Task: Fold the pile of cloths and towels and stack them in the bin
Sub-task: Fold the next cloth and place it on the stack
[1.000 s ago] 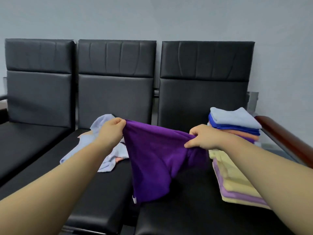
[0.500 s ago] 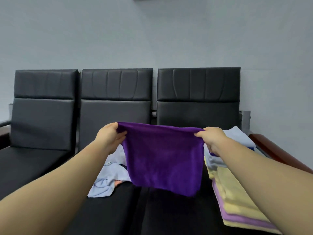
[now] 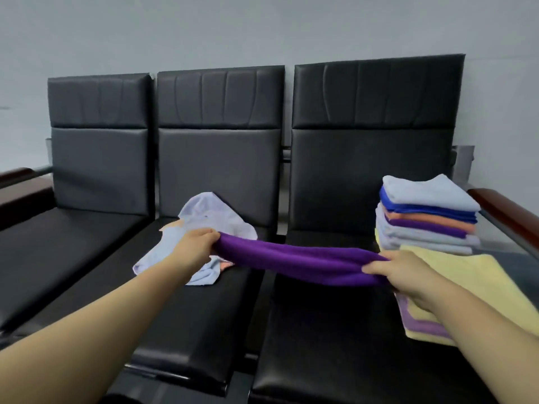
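Above the right-hand black seat (image 3: 335,330), the left hand (image 3: 194,248) and right hand (image 3: 401,271) each pinch an end of the purple cloth (image 3: 294,262), mid-fold; next, presumably, it needs laying flat (no bin visible).

The head view looks forward and slightly down from close above a row of black seats (image 3: 204,301) against the wall.

Purple cloth (image 3: 297,262) stretched flat, sagging, above the black seats (image 3: 320,330).
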